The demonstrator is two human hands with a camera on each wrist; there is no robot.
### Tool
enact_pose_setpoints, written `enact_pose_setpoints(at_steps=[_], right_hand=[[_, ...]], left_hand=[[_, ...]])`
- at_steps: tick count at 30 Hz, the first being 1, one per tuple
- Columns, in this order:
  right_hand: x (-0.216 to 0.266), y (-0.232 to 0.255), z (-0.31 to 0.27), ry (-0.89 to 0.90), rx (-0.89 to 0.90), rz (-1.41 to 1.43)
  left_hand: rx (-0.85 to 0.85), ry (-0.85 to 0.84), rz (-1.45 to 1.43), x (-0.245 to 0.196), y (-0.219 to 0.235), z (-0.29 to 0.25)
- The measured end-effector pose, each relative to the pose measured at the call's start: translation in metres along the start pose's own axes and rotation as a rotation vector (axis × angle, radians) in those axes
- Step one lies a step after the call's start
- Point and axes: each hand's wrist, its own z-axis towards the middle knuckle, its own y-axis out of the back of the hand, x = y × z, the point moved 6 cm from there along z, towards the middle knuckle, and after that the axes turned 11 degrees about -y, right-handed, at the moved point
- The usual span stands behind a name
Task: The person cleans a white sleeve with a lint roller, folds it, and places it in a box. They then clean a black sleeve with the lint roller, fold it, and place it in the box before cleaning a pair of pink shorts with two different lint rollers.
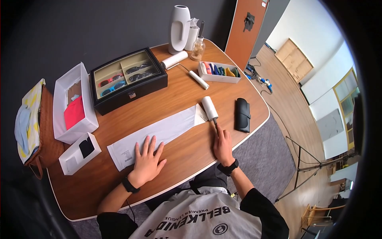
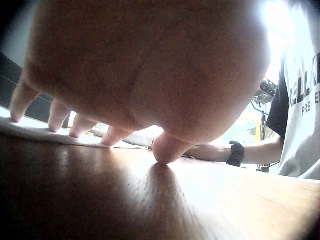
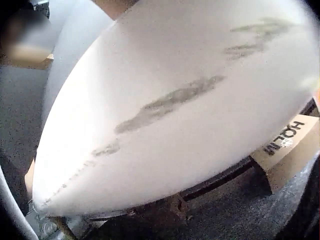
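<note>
A long white fabric piece (image 1: 159, 131), shaped like an arm sleeve, lies flat across the table, with small print at its wide end. My left hand (image 1: 147, 165) rests on it with fingers spread. In the left wrist view, the fingertips (image 2: 77, 131) press on the white fabric while the thumb touches bare wood. My right hand (image 1: 223, 145) grips the dark handle of a lint roller (image 1: 208, 108), index finger stretched along it. The white roll is beside the fabric's narrow, creased end. A pale surface with grey streaks (image 3: 170, 100) fills the right wrist view, where the hand is hidden.
A black glasses case (image 1: 242, 115) lies right of the roller. Behind are a second lint roller (image 1: 175, 59), a box of rolled fabrics (image 1: 219, 77) and a sunglasses display case (image 1: 131, 95). White boxes (image 1: 59, 115) and a brown basket (image 1: 47, 131) stand left.
</note>
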Motion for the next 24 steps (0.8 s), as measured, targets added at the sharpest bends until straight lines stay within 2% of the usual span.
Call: enact_pose_setpoints(at_steps=[3,5,12,15,17,19,20,24], right_hand=[[-0.002,0.0,-0.001,-0.039,-0.025,-0.028],[0.018,0.002,-0.008,0.058,-0.032,0.016],[0.096,-0.03,-0.055,0.233,0.177,0.105],[0.126,-0.038,-0.073,0.296,0.262,0.156],[0.128,-0.038,-0.072,0.297,0.269,0.167],[0.124,-0.038,-0.069,0.298,0.279,0.176],[0.113,-0.035,-0.063,0.276,0.251,0.143],[0.052,-0.018,-0.036,0.139,0.154,0.098]], left_hand=[[0.005,0.004,-0.003,0.0,0.0,0.0],[0.01,0.002,-0.002,0.0,0.0,0.0],[0.015,-0.015,0.009,0.0,0.0,0.001],[0.069,0.006,0.002,0.0,-0.001,0.002],[0.148,0.038,-0.028,0.002,-0.005,0.002],[0.094,0.022,-0.012,0.002,-0.003,0.001],[0.036,0.004,0.001,0.001,-0.001,0.001],[0.022,-0.003,-0.005,-0.001,0.002,0.0]])
